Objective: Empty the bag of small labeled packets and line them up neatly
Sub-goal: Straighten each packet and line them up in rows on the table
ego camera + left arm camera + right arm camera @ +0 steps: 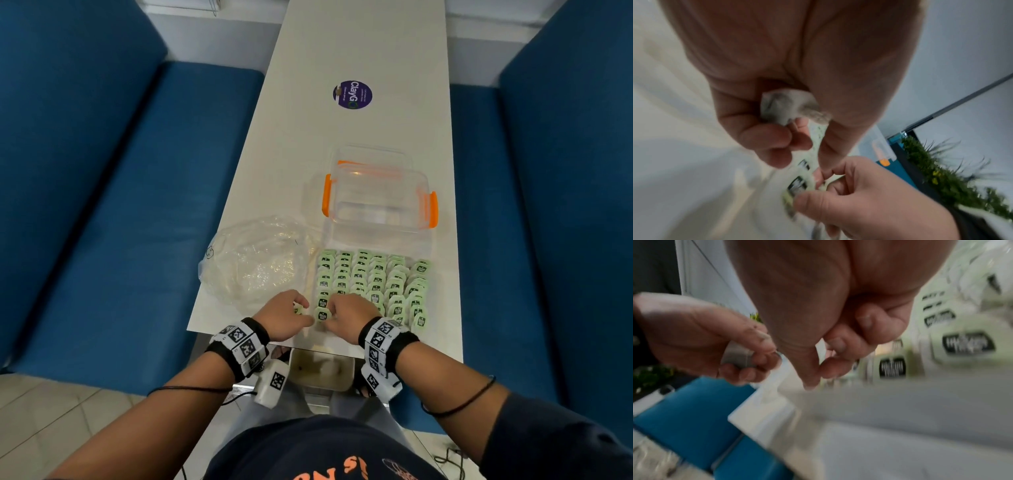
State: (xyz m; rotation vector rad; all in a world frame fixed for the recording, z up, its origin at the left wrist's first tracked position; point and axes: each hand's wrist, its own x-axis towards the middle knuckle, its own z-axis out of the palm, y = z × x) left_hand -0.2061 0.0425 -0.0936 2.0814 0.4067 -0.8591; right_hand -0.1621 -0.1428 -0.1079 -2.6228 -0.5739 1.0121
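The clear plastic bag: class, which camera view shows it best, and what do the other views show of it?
The head view: the whole crumpled clear plastic bag lies on the white table, left of the rows of green packets. Neither blurred wrist view shows it clearly; both are filled mostly by hands.

Packet labels (376,279) too small to read from the head view. Both wrist views motion-blurred; label print (967,344) illegible. Right hand (349,317) covers the near row ends. Left hand's (777,91) held packets (785,107) largely concealed by fingers.

A café or canteen booth: blue padded benches (137,171) flank a narrow white table (359,51).
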